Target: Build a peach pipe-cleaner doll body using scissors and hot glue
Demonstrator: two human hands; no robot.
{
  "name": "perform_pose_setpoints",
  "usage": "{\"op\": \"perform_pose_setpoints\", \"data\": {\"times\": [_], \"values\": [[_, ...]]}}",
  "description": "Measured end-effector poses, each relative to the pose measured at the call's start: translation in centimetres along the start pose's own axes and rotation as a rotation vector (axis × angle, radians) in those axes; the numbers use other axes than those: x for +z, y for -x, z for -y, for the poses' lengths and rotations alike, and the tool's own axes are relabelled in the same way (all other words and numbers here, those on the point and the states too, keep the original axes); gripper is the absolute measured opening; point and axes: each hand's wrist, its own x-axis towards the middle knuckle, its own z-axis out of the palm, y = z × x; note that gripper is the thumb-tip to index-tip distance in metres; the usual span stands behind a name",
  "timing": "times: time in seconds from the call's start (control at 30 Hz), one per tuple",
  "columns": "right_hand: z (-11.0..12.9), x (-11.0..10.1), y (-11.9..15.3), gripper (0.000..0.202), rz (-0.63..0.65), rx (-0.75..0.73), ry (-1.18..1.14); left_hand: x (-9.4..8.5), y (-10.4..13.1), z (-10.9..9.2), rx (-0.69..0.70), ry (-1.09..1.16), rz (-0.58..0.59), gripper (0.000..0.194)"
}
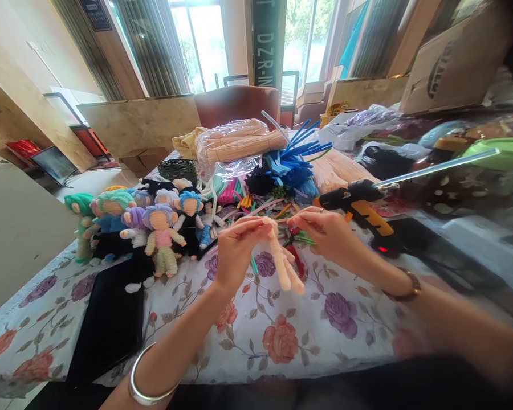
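My left hand (238,247) pinches the top of a peach pipe-cleaner doll body (283,267), whose two legs hang down over the tablecloth. Opposite it, my right hand (328,233) is closed in a pinch on a thin peach pipe cleaner (284,220) that runs across to the body. The fingers of my left hand partly hide the top of the body. Below and behind my hands lie red-handled scissors (298,263), partly covered, and loose coloured pipe cleaners.
Finished pipe-cleaner dolls (160,225) stand in a group at the left, near a black flat panel (109,319). A glue gun (359,205) with a clear glue stick stands at the right, a red light glowing on its base. Behind are peach bundles (243,145) and blue pipe cleaners (301,151).
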Motion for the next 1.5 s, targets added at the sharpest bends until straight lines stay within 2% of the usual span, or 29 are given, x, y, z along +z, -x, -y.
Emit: {"op": "perform_pose_setpoints", "data": {"times": [0.1,0.2,0.33,0.43,0.53,0.6,0.83,0.97,1.07,1.13,1.23,1.3,1.4,1.5], "values": [[-0.8,0.0,0.2,0.037,0.138,0.125,0.321,-0.3,-0.5,0.0,-0.022,0.053,-0.097,0.015],[-1.0,0.6,0.8,0.047,0.224,0.101,0.523,-0.4,-0.8,0.0,-0.003,0.062,-0.135,0.017],[-0.5,1.0,0.6,0.067,0.259,0.087,0.615,-0.5,-0.8,-0.1,-0.020,0.087,-0.105,0.020],[-0.2,0.6,-0.3,0.079,0.361,0.055,0.657,-0.5,-0.8,-0.1,-0.038,0.093,-0.103,0.022],[-0.1,0.3,-1.1,0.078,0.488,0.004,0.683,-0.4,-0.8,-0.1,-0.024,0.100,-0.124,0.022],[-0.1,0.1,-1.2,0.073,0.517,-0.031,0.723,-0.4,-0.8,-0.1,0.002,0.095,-0.135,0.021],[-0.9,-0.1,-0.5,0.029,0.486,-0.070,0.818,-0.4,-0.6,-0.3,0.056,0.061,-0.128,0.017],[-0.7,-0.3,0.0,0.027,0.345,0.046,0.770,-0.3,-0.2,-0.7,0.093,-0.010,-0.077,0.014],[0.1,-1.2,0.0,0.023,0.241,0.108,0.604,-0.2,0.1,-0.9,0.105,-0.075,-0.035,0.015],[0.4,-2.0,-0.3,0.026,0.254,0.122,0.414,-0.2,0.2,-1.0,0.071,-0.092,-0.008,0.017],[0.4,-3.1,-0.6,0.032,0.382,0.152,0.139,-0.2,0.2,-1.0,0.000,-0.075,0.072,0.020],[-0.1,-3.6,-0.7,0.033,0.466,0.175,0.054,-0.2,0.2,-0.9,-0.027,-0.066,0.113,0.023],[-0.8,-3.7,-0.9,0.036,0.477,0.192,0.166,-0.2,0.2,-0.9,-0.039,-0.071,0.112,0.026],[-1.4,-3.1,-1.0,0.043,0.345,0.152,0.507,-0.2,0.1,-0.9,-0.037,-0.072,0.083,0.026]]}}
